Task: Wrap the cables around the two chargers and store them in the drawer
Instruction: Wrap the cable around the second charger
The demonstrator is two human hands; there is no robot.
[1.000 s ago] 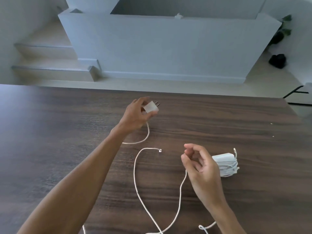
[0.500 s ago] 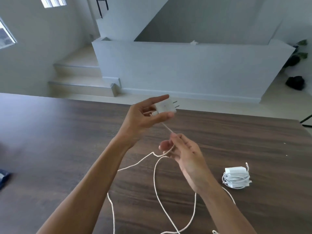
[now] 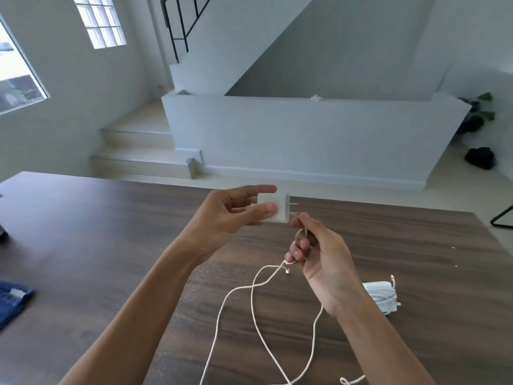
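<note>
A small white charger (image 3: 273,211) sits pinched in the left hand (image 3: 222,215), held in the air above a dark wooden table (image 3: 111,232) with its two metal prongs pointing right. Just beside those prongs, the right hand (image 3: 319,259) is curled around the charger's white cable (image 3: 258,323), gripping it a little below the plug. From that hand the cable hangs down in long loose loops across the table toward the person — none of it appears wound on this charger yet. To the right of the right wrist, partly hidden behind it, a second white charger (image 3: 381,297) lies on the table with its cable already wrapped around it. So one charger looks finished and this one is barely begun. No drawer is in view — storing both is still to come. A blue cloth (image 3: 12,298) lies far left of the left forearm.
</note>
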